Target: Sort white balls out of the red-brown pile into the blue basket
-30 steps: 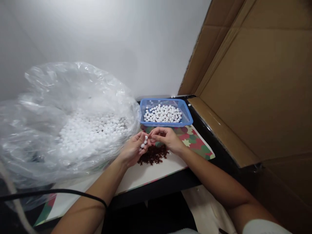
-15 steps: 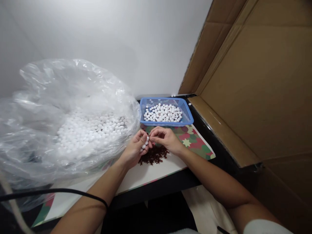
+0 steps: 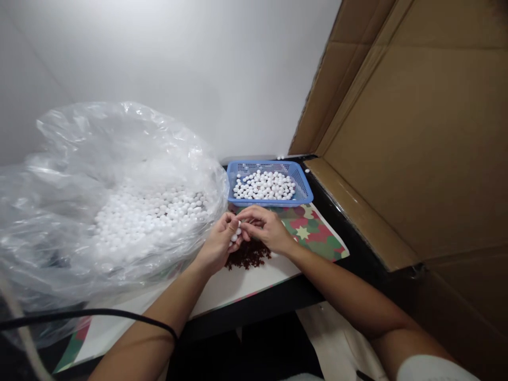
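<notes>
My left hand (image 3: 217, 244) is curled around a few small white balls (image 3: 236, 235), held over a heap of dark red bits (image 3: 249, 255) on the table. My right hand (image 3: 265, 228) meets it from the right, fingertips pinched at one of those balls. Just behind the hands stands a blue plastic basket (image 3: 302, 182) holding many white balls. A large clear plastic bag (image 3: 99, 201) full of white balls bulges at the left, right beside my left hand.
A white mat with a camouflage-and-star pattern (image 3: 313, 233) covers the black table. A big open cardboard box (image 3: 413, 148) fills the right side. A black cable (image 3: 79, 314) crosses my left forearm. A white wall stands behind.
Both hands have shifted slightly left and my right fingertips have closed in on the balls in my left hand. Nothing else moved.
</notes>
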Motion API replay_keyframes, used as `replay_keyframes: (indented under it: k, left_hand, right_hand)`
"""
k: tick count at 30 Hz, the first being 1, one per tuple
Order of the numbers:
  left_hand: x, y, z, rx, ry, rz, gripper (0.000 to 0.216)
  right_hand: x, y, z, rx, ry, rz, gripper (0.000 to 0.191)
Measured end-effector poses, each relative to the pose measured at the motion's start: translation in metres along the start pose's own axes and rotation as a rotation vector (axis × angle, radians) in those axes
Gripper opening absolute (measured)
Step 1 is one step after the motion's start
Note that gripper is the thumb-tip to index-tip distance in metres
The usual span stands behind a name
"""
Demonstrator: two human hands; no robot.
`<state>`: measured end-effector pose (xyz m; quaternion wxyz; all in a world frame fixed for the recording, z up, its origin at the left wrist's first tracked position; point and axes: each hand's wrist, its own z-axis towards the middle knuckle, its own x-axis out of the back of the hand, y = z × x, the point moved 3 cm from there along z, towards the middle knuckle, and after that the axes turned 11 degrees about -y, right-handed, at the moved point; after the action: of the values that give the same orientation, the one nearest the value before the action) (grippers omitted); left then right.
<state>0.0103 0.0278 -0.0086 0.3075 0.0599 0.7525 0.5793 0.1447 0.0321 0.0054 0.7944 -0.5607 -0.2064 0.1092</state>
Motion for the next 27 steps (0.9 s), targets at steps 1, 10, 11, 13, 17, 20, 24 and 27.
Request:
replay_keyframes:
  k: [1, 10, 11, 13, 17, 20, 24, 27]
  left_hand:
    - [0.000, 0.000, 0.000, 0.002, 0.015, -0.020, 0.039]
    - [0.010, 0.007, -0.001, 0.100, 0.116, -0.319, 0.025]
    - [0.012, 0.009, -0.002, 0.105, 0.113, -0.310, 0.019]
    - [0.013, 0.010, -0.003, 0.096, 0.110, -0.258, 0.018]
    - [0.015, 0.008, -0.003, 0.028, 0.106, -0.115, 0.024]
    - [0.017, 0.007, -0.001, -0.017, 0.117, -0.028, 0.029]
    - [0.019, 0.010, -0.001, -0.012, 0.097, 0.005, 0.034]
    - [0.019, 0.012, -0.001, -0.010, 0.109, 0.014, 0.035]
  right_hand:
    - [0.002, -0.005, 0.001, 0.023, -0.009, -0.071, 0.015]
    - [0.076, -0.012, 0.017, 0.054, 0.343, -0.624, 0.017]
    - [0.078, -0.010, 0.016, 0.065, 0.322, -0.650, 0.018]
    - [0.071, -0.002, 0.013, 0.084, 0.209, -0.656, 0.019]
    - [0.035, 0.021, 0.006, 0.044, -0.133, -0.622, 0.015]
    - [0.018, 0.037, 0.004, -0.032, -0.202, -0.653, 0.011]
    - [0.009, 0.045, 0.004, -0.071, -0.217, -0.676, 0.012]
    - [0.007, 0.041, 0.005, -0.078, -0.216, -0.670, 0.006]
